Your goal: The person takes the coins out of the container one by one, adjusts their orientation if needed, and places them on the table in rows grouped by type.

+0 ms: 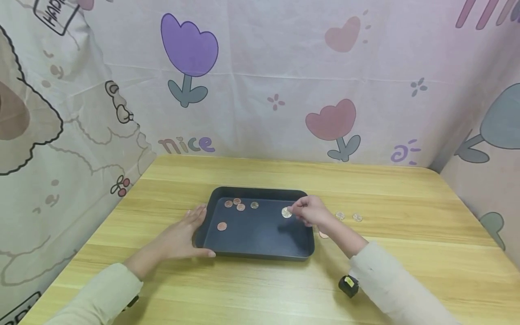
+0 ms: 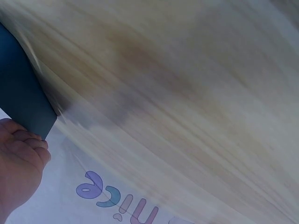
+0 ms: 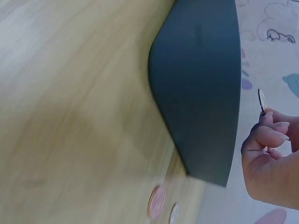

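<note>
A: Biggest first, go.
B: White printed cloth [image 1: 260, 54] behind, then pale yellow wood-grain table [image 1: 260, 289]. On it, dark grey rectangular tray [image 1: 256, 234]; its centre is my clock.
A: Arms?
B: Left cream sleeve [image 1: 103, 289] slants in from 8 o'clock, right cream sleeve [image 1: 396, 282] from 4.
A: Hands?
B: Left hand [image 1: 180, 237] at 9: unclenched, fingers against the tray's outer side, thumb spread to the 8 o'clock corner. Right hand [image 1: 312, 210] between 2 and 3, above the rim: fingertips pinching a round pale metal coin [image 1: 286, 212], held up over the tray floor.
A: Anything else, anything blocking?
B: Small black block with yellow label [image 1: 347, 287] by the right cuff, 4 o'clock; can't tell if attached. Right wrist partly covers a round copper coin [image 1: 323, 235] on the table, just beside the tray at 3.
A: Remaining coins?
B: In the tray: three copper coins [image 1: 237, 201] bunched at 10, lone copper coin [image 1: 221, 226] at 9, dull brassy coin [image 1: 254, 205] at 12. On the table: two pale coins [image 1: 340, 215] near each other, farther out at 3.
</note>
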A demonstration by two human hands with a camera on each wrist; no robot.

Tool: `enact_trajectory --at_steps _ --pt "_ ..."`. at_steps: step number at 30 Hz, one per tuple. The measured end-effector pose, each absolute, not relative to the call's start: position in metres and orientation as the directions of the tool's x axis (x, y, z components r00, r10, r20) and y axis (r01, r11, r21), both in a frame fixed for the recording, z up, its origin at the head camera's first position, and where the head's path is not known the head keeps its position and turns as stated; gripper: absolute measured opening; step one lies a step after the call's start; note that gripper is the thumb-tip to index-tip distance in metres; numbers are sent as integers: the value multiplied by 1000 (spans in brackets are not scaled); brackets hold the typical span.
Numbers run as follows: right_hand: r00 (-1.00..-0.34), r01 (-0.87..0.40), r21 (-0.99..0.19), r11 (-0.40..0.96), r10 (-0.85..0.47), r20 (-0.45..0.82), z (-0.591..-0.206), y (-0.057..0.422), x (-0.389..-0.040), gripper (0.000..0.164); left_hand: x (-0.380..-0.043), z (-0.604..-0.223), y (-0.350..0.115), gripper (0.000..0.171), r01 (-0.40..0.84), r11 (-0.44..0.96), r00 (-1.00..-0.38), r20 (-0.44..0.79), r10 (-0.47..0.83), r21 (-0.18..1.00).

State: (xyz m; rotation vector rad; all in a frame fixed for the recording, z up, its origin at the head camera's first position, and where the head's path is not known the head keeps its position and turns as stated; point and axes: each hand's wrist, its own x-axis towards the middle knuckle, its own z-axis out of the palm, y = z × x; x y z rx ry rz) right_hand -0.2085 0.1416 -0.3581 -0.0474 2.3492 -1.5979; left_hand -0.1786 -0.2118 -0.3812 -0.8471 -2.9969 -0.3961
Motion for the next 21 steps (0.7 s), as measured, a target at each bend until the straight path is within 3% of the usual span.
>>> enact_trajectory --at_steps 21 --pt "-968 171 -873 457 -86 -234 -359 224 -198 23 -179 -383 -212 119 509 824 -858 67 510 249"
